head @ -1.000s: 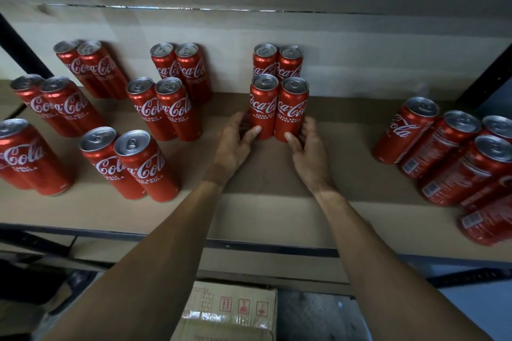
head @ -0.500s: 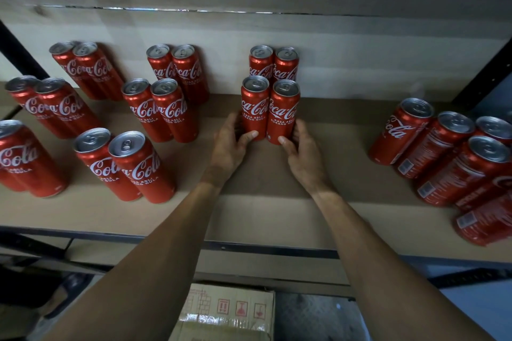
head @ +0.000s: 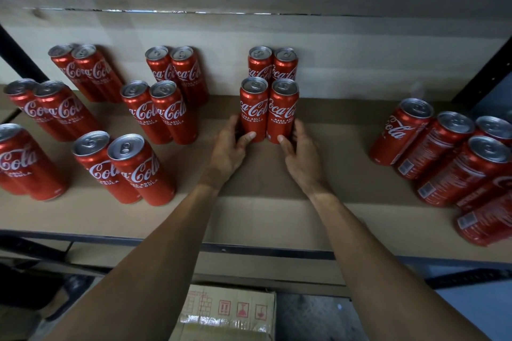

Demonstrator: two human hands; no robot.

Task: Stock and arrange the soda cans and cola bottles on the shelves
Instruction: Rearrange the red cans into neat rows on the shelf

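Note:
Two tall red cola cans stand side by side mid-shelf: the left front can and the right front can. My left hand wraps the base of the left one, thumb across its front. My right hand grips the base of the right one the same way. Directly behind them stands another pair of cans against the back wall. Pairs of cans stand in rows to the left, labels facing me.
An unsorted cluster of cans crowds the shelf's right end. The cardboard-lined shelf has a dark metal front rail. A cardboard box sits below. Black uprights frame both sides.
Both hands slid the front pair of cans slightly back towards the rear pair, and the fingers closed more tightly round the can bases.

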